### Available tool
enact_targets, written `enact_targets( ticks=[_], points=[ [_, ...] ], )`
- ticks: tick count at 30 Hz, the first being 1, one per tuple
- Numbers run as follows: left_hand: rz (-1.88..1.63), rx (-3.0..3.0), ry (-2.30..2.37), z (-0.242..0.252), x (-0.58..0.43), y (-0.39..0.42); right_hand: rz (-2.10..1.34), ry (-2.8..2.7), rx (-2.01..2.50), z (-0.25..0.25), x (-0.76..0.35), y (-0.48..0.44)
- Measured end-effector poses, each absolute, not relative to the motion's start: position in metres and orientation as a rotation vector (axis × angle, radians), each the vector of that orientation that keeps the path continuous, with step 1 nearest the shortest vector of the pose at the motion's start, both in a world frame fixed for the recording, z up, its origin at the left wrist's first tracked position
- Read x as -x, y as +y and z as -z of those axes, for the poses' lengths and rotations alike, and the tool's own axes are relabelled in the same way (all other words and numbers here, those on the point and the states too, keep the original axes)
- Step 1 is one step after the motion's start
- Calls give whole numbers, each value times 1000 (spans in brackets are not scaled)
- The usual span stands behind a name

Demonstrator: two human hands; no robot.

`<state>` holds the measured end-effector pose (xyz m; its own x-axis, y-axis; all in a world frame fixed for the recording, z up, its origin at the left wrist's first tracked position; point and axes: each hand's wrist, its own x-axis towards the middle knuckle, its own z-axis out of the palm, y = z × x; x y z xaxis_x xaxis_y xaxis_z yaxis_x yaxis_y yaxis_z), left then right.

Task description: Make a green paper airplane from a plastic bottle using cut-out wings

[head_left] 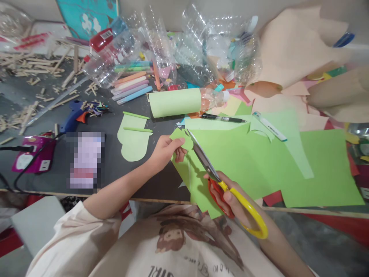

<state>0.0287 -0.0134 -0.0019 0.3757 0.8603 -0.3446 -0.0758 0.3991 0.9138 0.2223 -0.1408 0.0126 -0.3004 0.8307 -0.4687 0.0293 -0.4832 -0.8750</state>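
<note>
Between the thumb and fingers of my left hand is a small piece of green paper with a rounded edge. My right hand grips a pair of scissors with one yellow and one red handle. The blades point up and left, their tips close beside the green piece. Whether they touch it I cannot tell. Under both hands lies a large green sheet, reaching over the table's front edge. Left of my left hand are a pale green cut-out and thin green strips.
Behind my hands lies a plastic bottle wrapped in pale green paper. A black pen and a white cutter-like tool rest on the sheets. To the left are a blue glue gun, a blurred phone and wooden sticks.
</note>
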Motion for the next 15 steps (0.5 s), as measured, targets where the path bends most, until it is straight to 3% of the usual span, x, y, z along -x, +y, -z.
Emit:
enact_targets(
  ticks=[15],
  points=[
    [-742, -1008, 1031, 3, -29, -14, -1803, -1243, 1456, -19, -222, -139]
  ],
)
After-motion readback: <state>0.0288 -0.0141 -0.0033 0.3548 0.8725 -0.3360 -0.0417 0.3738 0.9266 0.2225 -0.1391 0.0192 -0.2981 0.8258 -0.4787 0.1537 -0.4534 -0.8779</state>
